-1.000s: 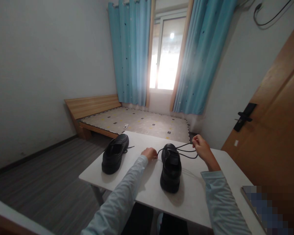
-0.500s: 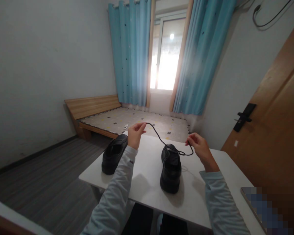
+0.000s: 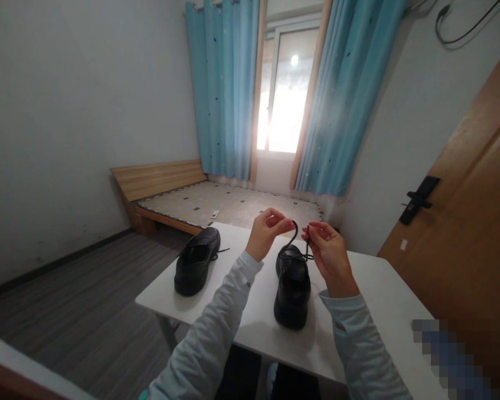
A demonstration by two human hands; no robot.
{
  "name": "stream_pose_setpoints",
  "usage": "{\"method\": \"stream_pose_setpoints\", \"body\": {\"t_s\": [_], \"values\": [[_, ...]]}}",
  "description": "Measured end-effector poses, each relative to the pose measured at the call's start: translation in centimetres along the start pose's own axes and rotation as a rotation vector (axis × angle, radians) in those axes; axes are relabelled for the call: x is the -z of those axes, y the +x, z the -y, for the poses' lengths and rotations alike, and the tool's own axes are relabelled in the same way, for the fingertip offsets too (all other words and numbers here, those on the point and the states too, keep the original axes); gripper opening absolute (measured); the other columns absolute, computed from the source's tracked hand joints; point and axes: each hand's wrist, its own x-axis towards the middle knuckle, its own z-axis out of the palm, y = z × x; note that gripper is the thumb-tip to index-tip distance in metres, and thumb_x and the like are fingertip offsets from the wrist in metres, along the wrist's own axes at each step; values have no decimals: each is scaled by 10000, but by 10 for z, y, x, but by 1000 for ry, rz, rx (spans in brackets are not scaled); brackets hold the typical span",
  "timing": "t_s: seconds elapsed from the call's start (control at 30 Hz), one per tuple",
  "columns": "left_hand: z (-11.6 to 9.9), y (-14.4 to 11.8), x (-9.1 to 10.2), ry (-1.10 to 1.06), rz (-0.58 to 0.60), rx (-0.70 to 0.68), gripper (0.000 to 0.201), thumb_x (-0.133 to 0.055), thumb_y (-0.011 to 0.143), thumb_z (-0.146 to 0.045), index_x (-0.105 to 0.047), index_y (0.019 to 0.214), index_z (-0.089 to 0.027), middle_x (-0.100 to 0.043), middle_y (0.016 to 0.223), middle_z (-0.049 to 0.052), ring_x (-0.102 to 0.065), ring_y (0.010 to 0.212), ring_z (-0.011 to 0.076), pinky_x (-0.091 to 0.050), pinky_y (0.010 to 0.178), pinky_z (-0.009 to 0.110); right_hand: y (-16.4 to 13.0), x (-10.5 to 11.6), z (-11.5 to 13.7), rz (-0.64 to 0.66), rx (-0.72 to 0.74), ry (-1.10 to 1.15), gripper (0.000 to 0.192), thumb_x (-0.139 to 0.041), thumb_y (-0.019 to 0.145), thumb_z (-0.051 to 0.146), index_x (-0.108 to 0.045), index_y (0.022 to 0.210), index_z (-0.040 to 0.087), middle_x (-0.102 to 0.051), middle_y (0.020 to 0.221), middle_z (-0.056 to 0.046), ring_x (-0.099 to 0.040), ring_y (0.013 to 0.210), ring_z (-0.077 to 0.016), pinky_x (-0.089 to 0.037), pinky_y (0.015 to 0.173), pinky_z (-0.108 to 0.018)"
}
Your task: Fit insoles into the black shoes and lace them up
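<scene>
A black shoe [image 3: 292, 294] stands upright on the white table, its heel toward me. Above its toe, my left hand [image 3: 270, 229] pinches one end of the black shoelace [image 3: 292, 242], which curves down to the shoe. Close by on the right, my right hand [image 3: 325, 249] is closed with its fingertips on the other end of that lace. A small gap separates the two hands. Left of them stands a second black shoe [image 3: 195, 264], untouched, with a loose lace end sticking out on its right side.
The white table [image 3: 250, 316] reaches close to my knees. Behind it is a bed [image 3: 250, 201] with a small white object [image 3: 214, 214] on it. A wooden door [image 3: 462, 222] stands at the right, and a blurred-out object [image 3: 454, 355] lies at the table's right edge.
My left hand has moved right and my right hand slightly left, bringing the two lace ends close together over the shoe. The left shoe's lace has come into view.
</scene>
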Motion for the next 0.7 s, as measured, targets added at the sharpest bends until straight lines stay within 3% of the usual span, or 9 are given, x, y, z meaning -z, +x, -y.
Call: {"method": "stream_pose_setpoints", "body": {"t_s": [0.13,0.23,0.43,0.57,0.7], "values": [[11,-2,-5,330,103,-24,312,-732,625,-410,-612,697,-132,-644,679,21,-612,652,121,-529,652,259,-1,2,-4,-26,-2,28,263,-803,555,281,-637,743,200,-677,695,11,-639,680,-111,-528,647,-234],[13,-1,-9,538,90,-54,280,-706,655,-424,-674,704,-149,-660,668,31,-607,647,124,-518,607,233,-1,4,-6,-72,13,-14,281,-810,529,284,-626,723,198,-677,664,13,-638,633,-124,-531,614,-256],[18,-1,-17,360,-13,23,316,-730,618,-409,-690,777,-139,-673,698,41,-624,657,134,-522,555,220,-2,5,-7,-146,63,-88,297,-810,510,254,-629,732,176,-684,624,2,-636,593,-135,-520,600,-268],[21,-4,-20,203,-37,142,357,-764,578,-357,-687,842,-129,-686,739,56,-625,683,131,-495,559,194,-3,5,-11,-128,23,-43,281,-807,518,260,-627,715,173,-679,610,6,-629,576,-119,-513,584,-245],[21,-6,-21,215,-48,235,327,-755,587,-360,-704,813,-129,-693,774,73,-611,678,127,-459,518,175,-2,9,-19,-116,2,-36,279,-807,533,282,-625,714,172,-684,623,-7,-636,573,-131,-518,562,-257]]}}
